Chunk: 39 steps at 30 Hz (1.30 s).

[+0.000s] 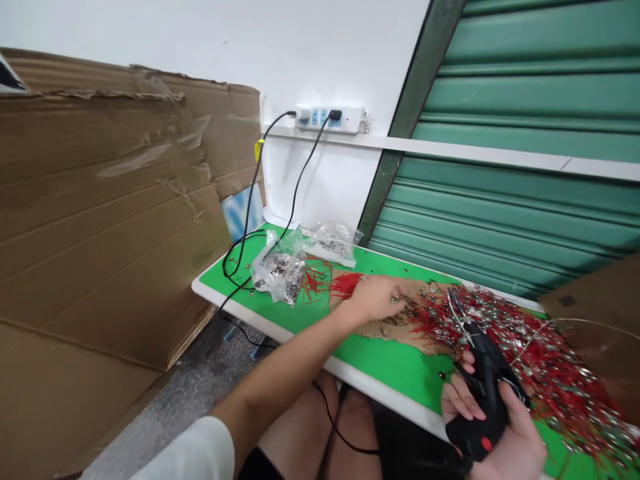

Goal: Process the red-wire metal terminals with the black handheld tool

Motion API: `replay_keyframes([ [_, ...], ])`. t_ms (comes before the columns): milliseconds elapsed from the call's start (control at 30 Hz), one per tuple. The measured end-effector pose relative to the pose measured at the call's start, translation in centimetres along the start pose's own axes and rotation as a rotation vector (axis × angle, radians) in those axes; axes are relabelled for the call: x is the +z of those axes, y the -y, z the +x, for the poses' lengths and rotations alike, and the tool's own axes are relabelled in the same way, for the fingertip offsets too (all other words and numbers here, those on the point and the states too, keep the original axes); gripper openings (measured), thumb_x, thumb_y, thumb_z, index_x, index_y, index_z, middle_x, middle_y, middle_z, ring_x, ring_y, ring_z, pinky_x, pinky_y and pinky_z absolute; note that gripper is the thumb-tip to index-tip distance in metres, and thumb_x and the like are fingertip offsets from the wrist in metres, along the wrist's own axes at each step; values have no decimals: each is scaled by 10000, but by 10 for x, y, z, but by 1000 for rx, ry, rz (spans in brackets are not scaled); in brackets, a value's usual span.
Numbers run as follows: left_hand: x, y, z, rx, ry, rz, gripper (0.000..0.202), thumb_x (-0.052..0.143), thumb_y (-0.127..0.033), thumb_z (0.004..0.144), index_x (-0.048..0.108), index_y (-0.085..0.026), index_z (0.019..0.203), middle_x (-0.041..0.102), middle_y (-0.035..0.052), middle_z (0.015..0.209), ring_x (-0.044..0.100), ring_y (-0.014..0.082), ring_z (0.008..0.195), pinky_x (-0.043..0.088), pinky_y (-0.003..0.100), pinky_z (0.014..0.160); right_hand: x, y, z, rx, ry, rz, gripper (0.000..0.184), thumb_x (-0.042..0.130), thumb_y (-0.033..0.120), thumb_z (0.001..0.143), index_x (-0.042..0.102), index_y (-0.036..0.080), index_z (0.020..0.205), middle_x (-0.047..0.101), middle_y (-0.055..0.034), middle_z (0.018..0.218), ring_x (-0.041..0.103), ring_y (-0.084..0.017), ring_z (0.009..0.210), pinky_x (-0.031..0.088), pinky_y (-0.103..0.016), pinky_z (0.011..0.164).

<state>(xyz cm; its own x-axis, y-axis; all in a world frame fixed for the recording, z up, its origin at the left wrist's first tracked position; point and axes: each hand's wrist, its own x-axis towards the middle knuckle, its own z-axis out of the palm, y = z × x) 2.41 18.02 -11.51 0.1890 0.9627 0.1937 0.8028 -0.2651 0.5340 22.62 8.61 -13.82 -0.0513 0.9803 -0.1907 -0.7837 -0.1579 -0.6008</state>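
A black glue gun (pixel 481 393) with a red dot on its grip sits in my right hand (pixel 520 433), fingers wrapped around the handle. Its nozzle points away, over a pile of red sticks with shiny silver ends (pixel 500 320). My left hand (pixel 377 298) is over a piece of brown cardboard (pixel 390 331), its fingers pinched together. Whatever they hold is too small to make out. Small dark bits (pixel 407 310) lie on the cardboard by the fingertips. A bundle of plain red sticks (pixel 345 285) lies just left of that hand.
Two clear bags of small metallic pieces, one nearer (pixel 284 277) and one farther (pixel 333 243), lie on the green tabletop (pixel 320 327). A black cord (pixel 255 180) hangs from the power strip (pixel 330 119). Large cardboard (pixel 110 200) stands left; a green shutter (pixel 525 220) is behind.
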Motion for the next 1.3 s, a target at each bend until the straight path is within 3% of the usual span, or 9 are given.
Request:
replay_keyframes([
  [100, -9, 18, 1, -27, 41, 100, 222, 577, -246, 877, 703, -185, 1049, 736, 40, 1007, 682, 185, 938, 538, 272, 827, 2, 0, -2, -15, 17, -4, 393, 776, 275, 691, 672, 95, 1025, 556, -18, 863, 313, -24, 490, 429, -133, 404],
  [200, -11, 26, 8, 44, 85, 180, 223, 562, -249, 880, 716, -198, 1032, 734, 42, 1005, 686, 194, 926, 538, 271, 798, 4, 1, -5, -31, 11, -22, 396, 783, 285, 681, 673, 110, 1018, 543, -7, 850, 295, -24, 489, 411, -134, 406],
  [367, -6, 23, 17, 110, 120, 285, 244, 581, -265, 876, 749, -215, 1045, 732, 63, 1102, 684, 224, 1004, 533, 280, 817, 2, 2, -5, -20, 0, -51, 385, 763, 317, 697, 689, 123, 1021, 525, -2, 805, 266, -41, 477, 383, -167, 377],
  [667, -2, 19, 18, 160, 122, 353, 272, 548, -311, 900, 763, -228, 1045, 738, 70, 1104, 688, 234, 990, 522, 281, 780, -4, 2, -3, -8, -2, -47, 356, 749, 327, 714, 687, 138, 1009, 555, -10, 829, 245, -32, 479, 344, -158, 374],
  [900, 0, 17, 22, 150, 52, 351, 301, 477, -303, 922, 738, -203, 1035, 711, 78, 1117, 679, 223, 967, 510, 273, 750, -3, 3, -3, -3, 4, -80, 362, 738, 335, 708, 694, 149, 1015, 525, 0, 810, 214, -46, 480, 349, -180, 355],
  [1133, -1, 26, 20, 105, -39, 263, 230, 548, -298, 858, 696, -197, 1002, 696, 68, 1080, 670, 223, 946, 523, 300, 800, -5, 2, -1, -8, 5, -83, 380, 767, 340, 686, 693, 141, 1002, 531, -16, 819, 236, -42, 483, 351, -171, 364],
  [1300, -16, 32, 5, 62, -19, 181, 161, 579, -265, 817, 668, -164, 905, 719, 50, 905, 663, 193, 817, 508, 284, 754, -3, 3, -3, -1, -11, -66, 413, 787, 315, 650, 691, 119, 1001, 516, -9, 796, 232, -36, 488, 376, -155, 370],
])
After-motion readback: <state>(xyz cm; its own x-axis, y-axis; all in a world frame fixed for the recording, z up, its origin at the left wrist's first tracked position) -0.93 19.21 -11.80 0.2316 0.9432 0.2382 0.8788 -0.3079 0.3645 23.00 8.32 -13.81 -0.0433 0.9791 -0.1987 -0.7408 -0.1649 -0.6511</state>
